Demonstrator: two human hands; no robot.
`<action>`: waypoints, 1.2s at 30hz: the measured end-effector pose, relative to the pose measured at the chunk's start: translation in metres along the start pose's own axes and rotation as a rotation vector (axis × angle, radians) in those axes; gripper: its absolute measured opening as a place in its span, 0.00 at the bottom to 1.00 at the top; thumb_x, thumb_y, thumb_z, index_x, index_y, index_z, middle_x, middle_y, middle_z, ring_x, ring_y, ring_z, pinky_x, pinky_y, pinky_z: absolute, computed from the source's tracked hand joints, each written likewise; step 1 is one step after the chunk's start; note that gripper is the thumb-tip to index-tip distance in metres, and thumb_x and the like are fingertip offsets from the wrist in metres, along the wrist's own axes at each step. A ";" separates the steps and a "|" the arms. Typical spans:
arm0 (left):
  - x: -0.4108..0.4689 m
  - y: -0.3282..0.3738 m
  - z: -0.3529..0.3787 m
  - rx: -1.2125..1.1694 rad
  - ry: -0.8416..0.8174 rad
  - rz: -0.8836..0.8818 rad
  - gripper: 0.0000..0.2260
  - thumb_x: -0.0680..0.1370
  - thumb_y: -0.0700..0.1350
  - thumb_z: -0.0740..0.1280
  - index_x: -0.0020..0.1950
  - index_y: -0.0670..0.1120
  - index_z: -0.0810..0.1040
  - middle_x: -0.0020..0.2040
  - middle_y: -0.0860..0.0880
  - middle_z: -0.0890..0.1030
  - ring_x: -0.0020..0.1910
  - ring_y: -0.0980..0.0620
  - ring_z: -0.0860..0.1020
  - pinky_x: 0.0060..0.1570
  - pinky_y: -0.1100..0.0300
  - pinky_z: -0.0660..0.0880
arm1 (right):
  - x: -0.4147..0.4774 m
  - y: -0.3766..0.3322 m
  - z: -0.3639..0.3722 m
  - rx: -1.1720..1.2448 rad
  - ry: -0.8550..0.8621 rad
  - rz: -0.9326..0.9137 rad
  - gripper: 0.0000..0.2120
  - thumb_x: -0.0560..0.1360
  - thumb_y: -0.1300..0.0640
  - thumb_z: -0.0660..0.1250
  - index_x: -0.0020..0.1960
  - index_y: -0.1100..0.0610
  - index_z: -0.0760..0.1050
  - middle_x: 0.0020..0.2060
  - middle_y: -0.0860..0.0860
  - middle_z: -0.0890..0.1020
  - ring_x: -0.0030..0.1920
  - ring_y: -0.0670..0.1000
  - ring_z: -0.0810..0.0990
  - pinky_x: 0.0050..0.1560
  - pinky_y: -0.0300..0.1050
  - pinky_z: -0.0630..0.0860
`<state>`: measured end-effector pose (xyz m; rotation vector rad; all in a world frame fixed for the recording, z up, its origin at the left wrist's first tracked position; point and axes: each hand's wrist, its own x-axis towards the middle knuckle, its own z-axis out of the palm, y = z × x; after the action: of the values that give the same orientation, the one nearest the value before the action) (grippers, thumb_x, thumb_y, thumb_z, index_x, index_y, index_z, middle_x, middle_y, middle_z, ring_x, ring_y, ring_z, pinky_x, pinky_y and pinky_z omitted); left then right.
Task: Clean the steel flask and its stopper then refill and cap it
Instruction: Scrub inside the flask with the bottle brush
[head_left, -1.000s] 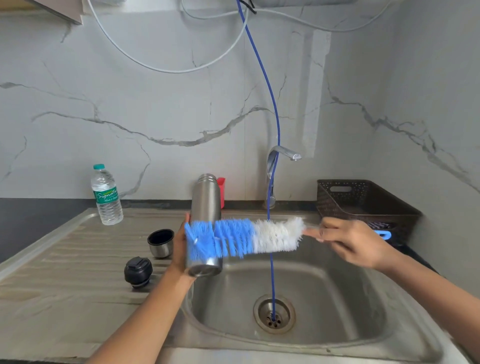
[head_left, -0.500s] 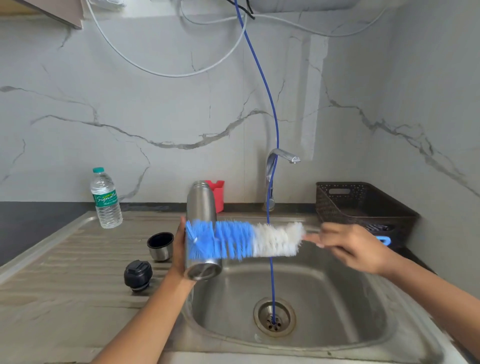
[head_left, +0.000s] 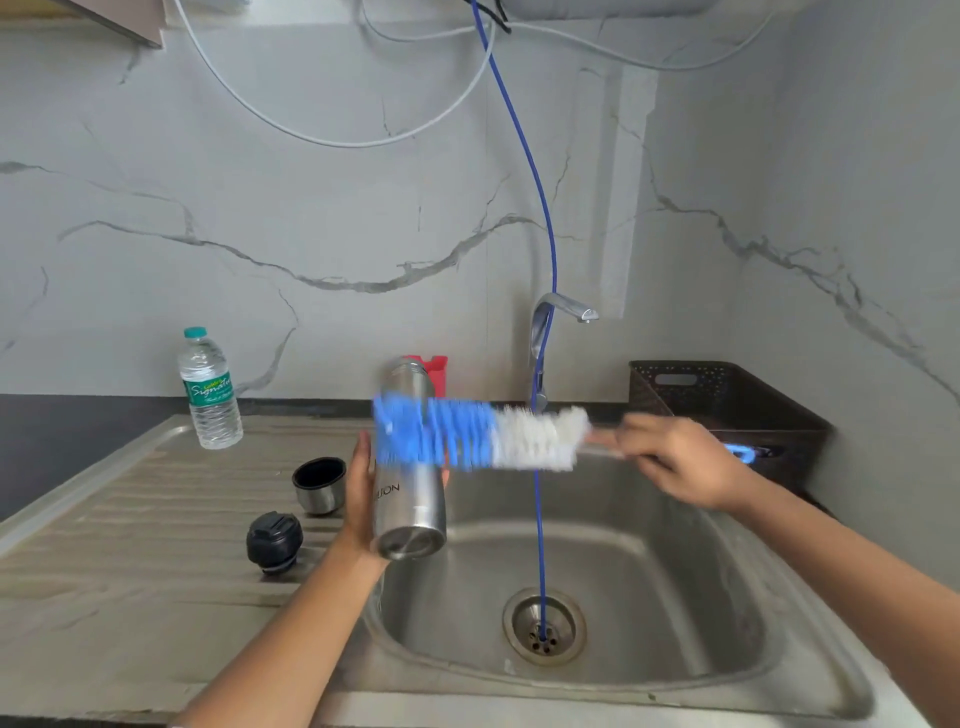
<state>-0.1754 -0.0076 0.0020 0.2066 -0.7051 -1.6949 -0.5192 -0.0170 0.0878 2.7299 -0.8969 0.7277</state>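
My left hand (head_left: 358, 493) grips the steel flask (head_left: 410, 499) over the left edge of the sink basin, with its base toward me. My right hand (head_left: 675, 462) holds the handle of a long bottle brush (head_left: 478, 439) with blue and white bristles. The brush lies crosswise against the flask's outer side, its blue end over the flask. The black stopper (head_left: 274, 540) and the steel cup lid (head_left: 319, 483) sit on the drainboard to the left of the flask.
A plastic water bottle (head_left: 210, 389) stands at the back of the drainboard (head_left: 130, 571). A tap (head_left: 558, 317) rises behind the sink (head_left: 649, 597), and a blue hose (head_left: 540, 519) hangs into the drain. A dark basket (head_left: 727, 400) sits at the right. A red item stands behind the flask.
The brush has slid up along the flask's side, from near its base toward its middle. The flask has turned a little, so its printed name now shows.
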 end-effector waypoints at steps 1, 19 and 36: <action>-0.002 0.000 0.005 0.011 -0.057 0.013 0.32 0.77 0.62 0.60 0.66 0.36 0.74 0.60 0.35 0.78 0.57 0.38 0.79 0.56 0.45 0.77 | -0.015 -0.005 -0.001 0.011 -0.026 -0.034 0.26 0.72 0.60 0.54 0.66 0.40 0.70 0.40 0.43 0.73 0.36 0.46 0.75 0.36 0.39 0.71; -0.008 -0.003 0.016 -0.019 -0.194 0.055 0.25 0.81 0.53 0.56 0.67 0.33 0.71 0.62 0.32 0.76 0.61 0.37 0.76 0.62 0.47 0.71 | -0.010 -0.007 0.008 0.070 0.020 -0.029 0.24 0.73 0.60 0.56 0.66 0.42 0.71 0.37 0.42 0.72 0.36 0.45 0.74 0.37 0.35 0.69; -0.004 0.003 0.003 -0.019 -0.027 -0.016 0.32 0.78 0.62 0.60 0.69 0.37 0.71 0.62 0.35 0.77 0.59 0.39 0.78 0.59 0.46 0.75 | 0.010 0.001 0.019 0.036 0.076 0.044 0.23 0.74 0.61 0.58 0.65 0.44 0.74 0.37 0.43 0.73 0.35 0.48 0.76 0.36 0.42 0.70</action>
<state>-0.1736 -0.0025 0.0052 0.1763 -0.7085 -1.7216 -0.5054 -0.0291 0.0770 2.7008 -0.9388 0.8572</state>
